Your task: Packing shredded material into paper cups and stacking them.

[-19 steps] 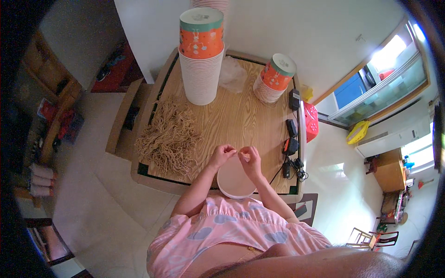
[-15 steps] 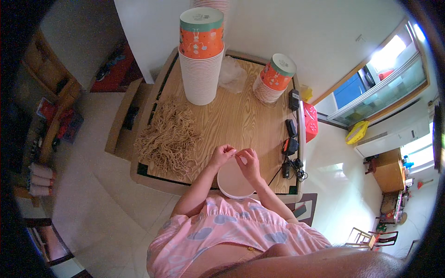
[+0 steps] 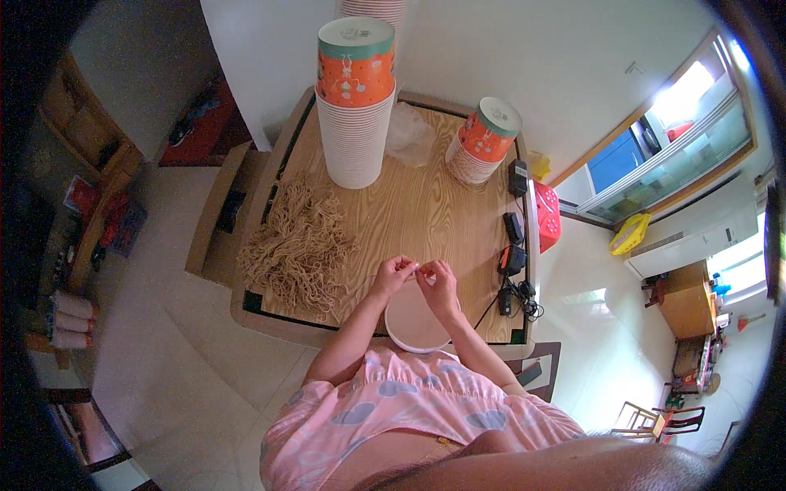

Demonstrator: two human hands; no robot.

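Observation:
My left hand [image 3: 395, 272] and my right hand [image 3: 439, 286] meet at the far rim of a white paper bucket [image 3: 412, 319]. Fingers of both hands are closed in a pinch, fingertips almost touching. What they pinch is too small to make out. The bucket rests against my body at the table's near edge, its pale inside showing. Left of my hands lies a loose heap of brown twisted cords [image 3: 299, 245]. Farther off, a tall stack of upturned paper buckets [image 3: 354, 139] has an orange and green printed one on top.
A shorter stack of printed buckets [image 3: 483, 139] stands at the far right of the wooden table [image 3: 401, 213]. Black adapters [image 3: 512, 260] and cables line the right edge. Clear plastic [image 3: 409, 135] lies behind the tall stack. An open cardboard box [image 3: 217, 221] sits left of the table.
Both hands stay at the bucket's rim, with only slight finger movement. The rest of the scene keeps its place apart from a tiny shift of the view.

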